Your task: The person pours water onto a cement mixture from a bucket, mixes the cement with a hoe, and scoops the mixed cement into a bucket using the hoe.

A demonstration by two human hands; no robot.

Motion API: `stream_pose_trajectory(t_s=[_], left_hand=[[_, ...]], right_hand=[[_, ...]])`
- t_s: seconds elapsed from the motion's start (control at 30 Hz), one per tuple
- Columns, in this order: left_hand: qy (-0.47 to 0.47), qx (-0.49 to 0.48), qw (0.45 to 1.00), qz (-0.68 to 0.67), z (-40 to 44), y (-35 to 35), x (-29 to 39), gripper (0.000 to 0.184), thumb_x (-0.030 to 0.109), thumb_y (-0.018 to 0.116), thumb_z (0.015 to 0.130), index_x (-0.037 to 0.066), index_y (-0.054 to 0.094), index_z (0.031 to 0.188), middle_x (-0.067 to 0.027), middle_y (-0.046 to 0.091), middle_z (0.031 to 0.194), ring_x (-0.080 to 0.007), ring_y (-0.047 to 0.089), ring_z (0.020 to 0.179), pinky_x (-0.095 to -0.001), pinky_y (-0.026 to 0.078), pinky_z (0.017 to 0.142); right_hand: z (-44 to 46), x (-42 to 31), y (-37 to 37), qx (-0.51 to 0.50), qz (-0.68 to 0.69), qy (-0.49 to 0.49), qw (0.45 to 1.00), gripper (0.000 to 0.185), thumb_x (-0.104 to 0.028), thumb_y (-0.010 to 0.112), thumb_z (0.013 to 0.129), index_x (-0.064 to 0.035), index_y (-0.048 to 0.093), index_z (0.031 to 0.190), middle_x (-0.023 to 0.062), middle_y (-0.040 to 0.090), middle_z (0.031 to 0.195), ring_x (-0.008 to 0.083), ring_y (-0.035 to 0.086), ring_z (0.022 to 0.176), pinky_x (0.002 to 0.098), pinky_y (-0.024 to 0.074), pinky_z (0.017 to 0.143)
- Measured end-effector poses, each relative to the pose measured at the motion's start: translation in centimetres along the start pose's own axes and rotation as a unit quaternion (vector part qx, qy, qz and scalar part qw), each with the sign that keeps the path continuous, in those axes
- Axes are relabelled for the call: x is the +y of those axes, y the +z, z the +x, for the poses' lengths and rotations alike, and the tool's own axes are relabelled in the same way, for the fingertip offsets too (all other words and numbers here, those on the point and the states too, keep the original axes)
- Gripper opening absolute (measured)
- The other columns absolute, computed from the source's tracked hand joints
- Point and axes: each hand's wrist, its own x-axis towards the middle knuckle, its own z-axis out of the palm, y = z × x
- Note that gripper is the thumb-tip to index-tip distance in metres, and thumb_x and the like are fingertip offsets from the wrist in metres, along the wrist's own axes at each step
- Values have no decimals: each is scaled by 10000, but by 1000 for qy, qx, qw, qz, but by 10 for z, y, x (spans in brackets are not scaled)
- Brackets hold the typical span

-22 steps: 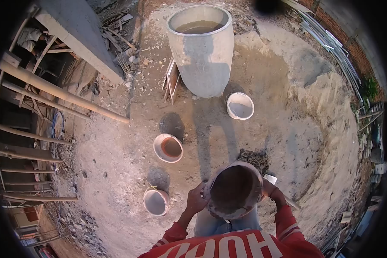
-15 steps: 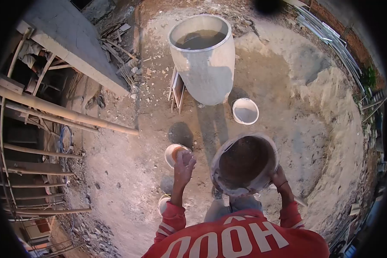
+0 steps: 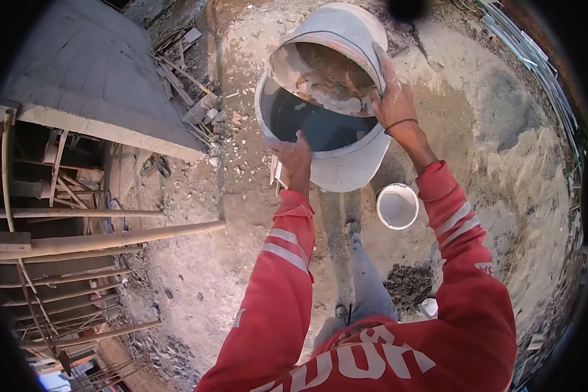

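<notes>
My right hand [image 3: 395, 98] grips the edge of a large, stained bucket [image 3: 362, 21] with a dark band round it. The bucket is tilted over a tall grey tank [image 3: 343, 171], its mouth facing down and towards me. Wet brown residue shows on the inner wall. Dark liquid [image 3: 313, 124] stands inside the tank. At the tank's near left rim is my left hand [image 3: 294, 160], thumb raised apart from the other fingers, holding nothing visible; whether it presses on the rim is hard to tell.
A small white bucket [image 3: 397, 206] stands right of the tank's base. A dark dirt patch [image 3: 408, 285] lies by my legs. Bamboo poles [image 3: 111, 242] jut in from the left below a concrete slab [image 3: 78, 59]. Metal lengths [image 3: 529, 52] lie at the far right.
The large bucket has gone from in front of my legs up over the tank and tipped. My left hand has moved forward from the small bucket to the tank rim. The dark dirt patch now shows.
</notes>
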Motion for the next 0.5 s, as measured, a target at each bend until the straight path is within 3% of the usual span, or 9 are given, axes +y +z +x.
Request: stream_pose_trajectory(t_s=[0.07,0.13,0.23,0.37,0.5], left_hand=[[-115,10,993,18,-2,3,22,801,203,598,781,-163,204,1374,-407,297,1378,-488,386,1266,-520,332,1060],[-107,33,994,11,-4,5,26,777,149,567,758,-133,208,1387,-393,322,1368,-489,404,1247,-515,351,1044],[-98,68,993,24,0,14,17,756,80,532,731,-109,214,1389,-370,400,1307,-483,461,1177,-503,390,992],[-93,61,994,4,-3,6,25,748,58,531,718,-124,222,1374,-368,416,1283,-479,491,1128,-495,394,967],[-87,78,993,33,-3,5,30,769,52,526,712,-115,201,1389,-377,384,1301,-477,490,1137,-489,393,972]], right_hand=[[34,36,68,-94,-100,-7,991,661,-152,557,846,-165,297,1453,241,644,928,397,643,841,517,503,731],[40,68,126,-175,-228,-19,958,644,-178,544,861,-208,307,1459,207,654,899,367,656,830,502,521,718],[28,99,181,-289,-251,-24,924,613,-200,521,882,-295,319,1452,185,658,894,348,663,850,488,529,714],[22,132,214,-314,-247,44,916,628,-205,531,882,-389,310,1441,194,658,948,384,652,898,486,529,772],[51,113,166,-272,-192,112,936,720,-194,577,841,-424,254,1443,225,646,958,433,640,891,515,523,794]])
